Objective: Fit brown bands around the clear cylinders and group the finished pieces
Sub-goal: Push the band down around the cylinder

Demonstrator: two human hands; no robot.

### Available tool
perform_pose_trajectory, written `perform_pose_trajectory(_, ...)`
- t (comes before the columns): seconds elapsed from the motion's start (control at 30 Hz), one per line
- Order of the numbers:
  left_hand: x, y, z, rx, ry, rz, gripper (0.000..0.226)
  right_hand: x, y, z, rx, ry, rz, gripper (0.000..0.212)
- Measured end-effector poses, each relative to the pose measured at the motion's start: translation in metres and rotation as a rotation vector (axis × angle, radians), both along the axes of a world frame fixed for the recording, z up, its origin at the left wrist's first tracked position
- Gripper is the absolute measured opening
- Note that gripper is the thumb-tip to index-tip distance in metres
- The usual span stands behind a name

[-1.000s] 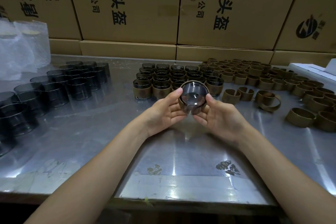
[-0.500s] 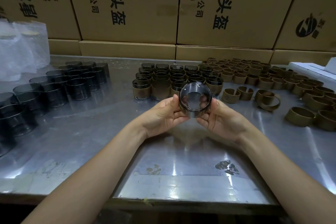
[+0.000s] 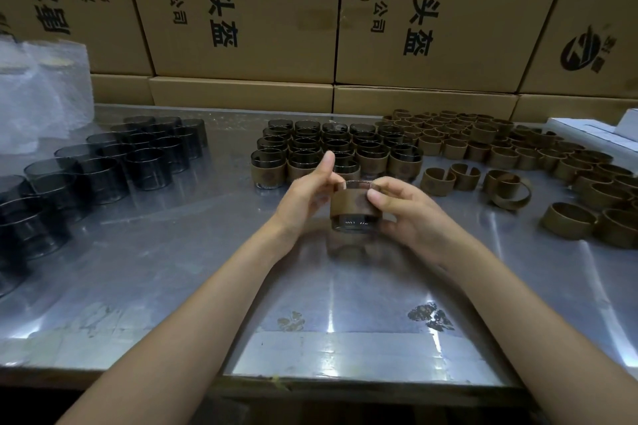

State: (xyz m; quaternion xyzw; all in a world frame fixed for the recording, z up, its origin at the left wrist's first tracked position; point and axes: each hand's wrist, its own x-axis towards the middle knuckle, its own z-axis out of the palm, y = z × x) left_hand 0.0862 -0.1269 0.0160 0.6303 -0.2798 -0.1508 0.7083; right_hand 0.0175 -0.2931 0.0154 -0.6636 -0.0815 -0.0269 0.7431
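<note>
The banded cylinder (image 3: 355, 205) is held upright above the steel table (image 3: 172, 269), brown band (image 3: 354, 203) around its middle. The left hand (image 3: 305, 195) and right hand (image 3: 402, 209) grip opposite sides, fingers curled. Finished pieces (image 3: 336, 148) stand grouped just behind.

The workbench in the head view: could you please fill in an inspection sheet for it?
Surface: metal table, shiny, stained near the front edge.
Job's things: banded cylinder held upright above the table; finished group behind it; bare clear cylinders at left; loose brown bands at right.
Clutter: bubble wrap far left; white box far right.
Grippers: left hand and right hand both grip the banded cylinder.
Cables: nothing seen.
Surroundings: stacked cardboard cartons behind.
</note>
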Motion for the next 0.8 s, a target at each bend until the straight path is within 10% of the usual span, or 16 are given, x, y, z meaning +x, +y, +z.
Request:
perform_pose_trajectory(0.27,0.009,-0.003,-0.017,0.222,-0.434,0.176,0.068,0.004,-0.013,-0.005,-0.415,-0.159,-0.213,0.018)
perform_pose_trajectory(0.8,0.017,0.004,-0.024,0.404,-0.460,0.348,0.045,0.040,-0.024,-0.025,-0.986,-0.133,-0.719,0.027)
